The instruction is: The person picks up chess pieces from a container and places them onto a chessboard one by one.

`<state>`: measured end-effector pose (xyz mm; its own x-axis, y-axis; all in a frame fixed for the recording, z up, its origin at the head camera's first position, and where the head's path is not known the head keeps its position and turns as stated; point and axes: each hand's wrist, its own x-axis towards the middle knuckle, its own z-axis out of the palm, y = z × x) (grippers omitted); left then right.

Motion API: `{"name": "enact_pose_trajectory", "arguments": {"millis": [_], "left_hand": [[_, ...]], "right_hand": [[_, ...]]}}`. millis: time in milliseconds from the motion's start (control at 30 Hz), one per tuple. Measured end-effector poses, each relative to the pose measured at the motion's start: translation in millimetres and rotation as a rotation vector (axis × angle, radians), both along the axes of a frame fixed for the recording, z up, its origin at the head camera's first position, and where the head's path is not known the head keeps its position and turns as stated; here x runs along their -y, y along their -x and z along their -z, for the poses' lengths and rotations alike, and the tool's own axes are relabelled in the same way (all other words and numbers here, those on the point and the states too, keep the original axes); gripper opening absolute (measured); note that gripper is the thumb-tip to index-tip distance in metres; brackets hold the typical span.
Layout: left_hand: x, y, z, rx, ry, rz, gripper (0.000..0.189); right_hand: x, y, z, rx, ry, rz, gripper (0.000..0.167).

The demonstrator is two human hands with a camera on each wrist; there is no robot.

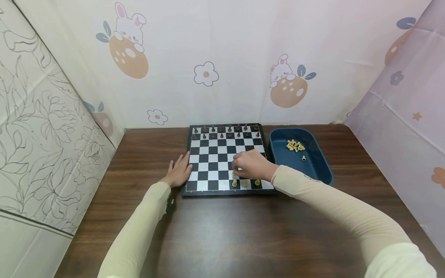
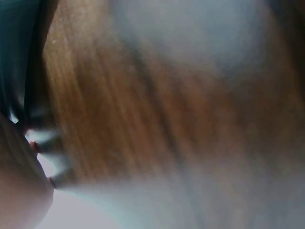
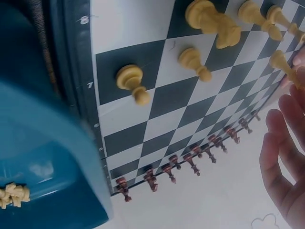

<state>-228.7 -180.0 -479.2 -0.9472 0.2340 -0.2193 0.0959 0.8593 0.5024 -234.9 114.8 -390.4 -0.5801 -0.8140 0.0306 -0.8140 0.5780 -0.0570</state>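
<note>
A black-and-white chessboard (image 1: 208,158) lies on the table. My right hand (image 1: 255,164) is over its near right part, thumb and fingers pinching the top of a pale yellow chess piece (image 3: 281,62); the fingers hide the piece's head. Nearby on the board stand a yellow knight (image 3: 214,21), two yellow pawns, one pawn (image 3: 131,83) closest to the board's edge, and taller yellow pieces such as the chess piece (image 3: 255,18). Fingers spread, my left hand (image 1: 179,170) rests flat at the board's left edge. Only part of the left hand (image 2: 21,176) shows in the left wrist view, blurred.
Two rows of dark red chess pieces (image 1: 221,131) line the board's far side. Right of the board sits a blue tray (image 1: 318,166) holding a heap of yellow chess pieces (image 1: 294,145) and one apart from it. A patterned curtain (image 1: 236,100) hangs behind the wooden table (image 1: 222,231).
</note>
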Motion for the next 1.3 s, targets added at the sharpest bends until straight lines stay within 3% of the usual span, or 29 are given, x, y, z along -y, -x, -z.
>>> {"name": "enact_pose_trajectory", "arguments": {"millis": [700, 1000, 1300], "left_hand": [[0.5, 1.4, 0.0, -0.003, -0.003, 0.005, 0.061], [1.1, 1.9, 0.5, -0.007, -0.002, 0.005, 0.062], [0.6, 0.1, -0.5, 0.002, 0.004, 0.0, 0.061]], "right_hand": [[21, -7.2, 2.0, -0.038, -0.011, -0.088, 0.013], [27, -11.7, 7.4, -0.027, -0.02, -0.092, 0.009], [31, -16.3, 14.6, -0.065, -0.021, -0.157, 0.008]]}}
